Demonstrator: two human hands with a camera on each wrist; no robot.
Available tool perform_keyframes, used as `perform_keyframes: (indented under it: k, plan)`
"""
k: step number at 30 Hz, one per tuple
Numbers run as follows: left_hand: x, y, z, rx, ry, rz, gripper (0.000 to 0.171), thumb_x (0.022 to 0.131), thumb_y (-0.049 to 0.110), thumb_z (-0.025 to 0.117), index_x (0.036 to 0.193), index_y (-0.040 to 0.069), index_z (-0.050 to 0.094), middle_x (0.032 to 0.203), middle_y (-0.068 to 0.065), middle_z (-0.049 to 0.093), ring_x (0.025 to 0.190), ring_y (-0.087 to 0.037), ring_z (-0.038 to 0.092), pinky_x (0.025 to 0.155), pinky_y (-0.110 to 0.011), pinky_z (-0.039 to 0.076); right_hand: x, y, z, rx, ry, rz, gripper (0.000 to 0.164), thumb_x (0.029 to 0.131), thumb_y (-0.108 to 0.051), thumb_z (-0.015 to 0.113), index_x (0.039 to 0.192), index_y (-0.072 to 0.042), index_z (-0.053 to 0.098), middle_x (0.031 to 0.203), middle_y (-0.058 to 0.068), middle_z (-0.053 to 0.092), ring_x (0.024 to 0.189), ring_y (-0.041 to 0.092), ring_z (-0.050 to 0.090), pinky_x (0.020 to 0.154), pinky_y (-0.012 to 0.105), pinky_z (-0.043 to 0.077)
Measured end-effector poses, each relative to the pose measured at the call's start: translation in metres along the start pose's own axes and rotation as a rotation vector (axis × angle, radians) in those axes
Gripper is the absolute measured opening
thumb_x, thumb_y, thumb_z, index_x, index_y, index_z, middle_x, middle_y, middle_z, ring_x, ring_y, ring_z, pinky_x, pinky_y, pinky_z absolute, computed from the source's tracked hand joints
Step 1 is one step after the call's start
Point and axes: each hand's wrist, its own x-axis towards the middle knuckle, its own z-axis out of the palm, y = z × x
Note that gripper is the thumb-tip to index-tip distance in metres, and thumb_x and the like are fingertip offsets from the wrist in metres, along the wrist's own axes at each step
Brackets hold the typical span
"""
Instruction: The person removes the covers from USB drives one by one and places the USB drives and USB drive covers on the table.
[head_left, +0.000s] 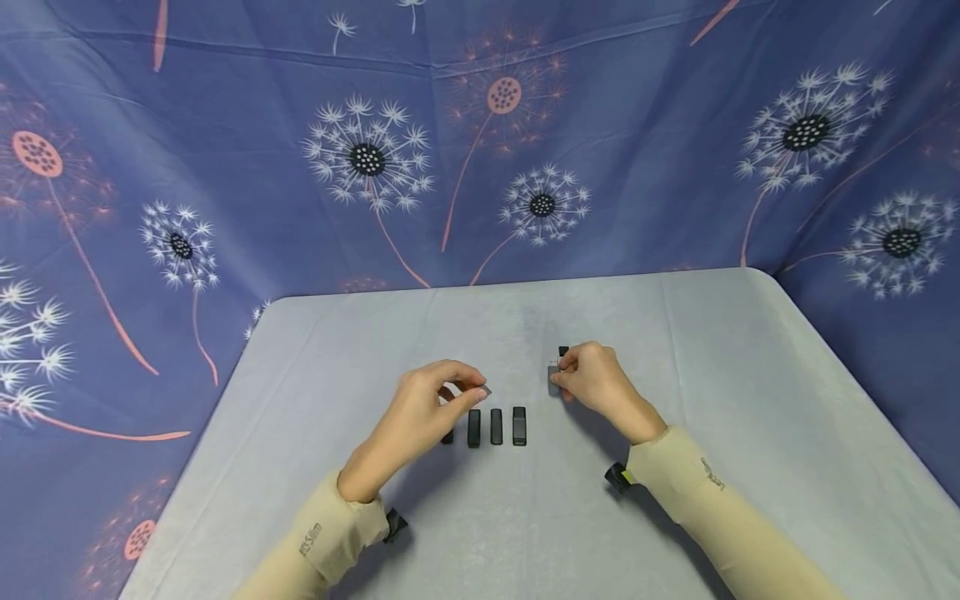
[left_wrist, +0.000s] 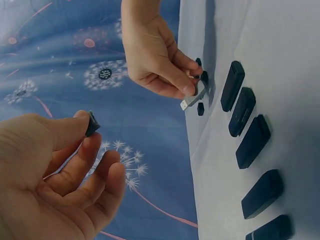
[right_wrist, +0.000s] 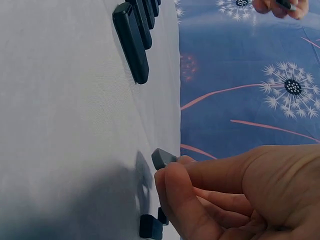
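Note:
My right hand (head_left: 600, 387) pinches a grey USB flash drive (head_left: 554, 382) between thumb and fingers, above the table right of centre. Its bare silver plug (left_wrist: 184, 105) sticks out, seen in the left wrist view. Farther left, my left hand (head_left: 420, 408) pinches a small dark cap (left_wrist: 92, 125) between thumb and index finger, the other fingers loosely bent. The two pieces are held apart. Under and right of the left hand, several dark USB sticks (head_left: 497, 427) lie in a row; the leftmost are partly hidden by that hand in the head view.
Small dark pieces (right_wrist: 150, 227) lie on the table beside the right hand; one dark piece (head_left: 563, 351) shows just past its fingers. The pale cloth-covered table (head_left: 720, 417) ends at a blue dandelion-print curtain (head_left: 637, 208) behind and at the sides.

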Motion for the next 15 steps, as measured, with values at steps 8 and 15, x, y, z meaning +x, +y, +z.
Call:
perform_keyframes:
  k: [8, 15]
  plan:
    - [0.020, -0.010, 0.005, 0.075, -0.072, 0.001, 0.007, 0.096, 0.021, 0.075, 0.103, 0.019, 0.077, 0.095, 0.009, 0.074, 0.085, -0.004, 0.066, 0.069, -0.022, 0.055, 0.013, -0.005, 0.006, -0.038, -0.048, 0.049, 0.026, 0.095, -0.013, 0.075, 0.112, 0.006, 0.070, 0.067, 0.007, 0.073, 0.062, 0.017, 0.071, 0.063, 0.030, 0.056]
    - [0.046, -0.021, 0.014, 0.086, -0.170, -0.060, 0.014, 0.098, 0.023, 0.073, 0.110, 0.015, 0.075, 0.093, 0.005, 0.074, 0.085, -0.008, 0.067, 0.067, -0.023, 0.053, 0.024, -0.012, 0.005, -0.114, -0.082, 0.091, 0.024, 0.097, -0.012, 0.072, 0.108, 0.009, 0.068, 0.061, 0.006, 0.070, 0.054, 0.015, 0.069, 0.070, 0.038, 0.060]
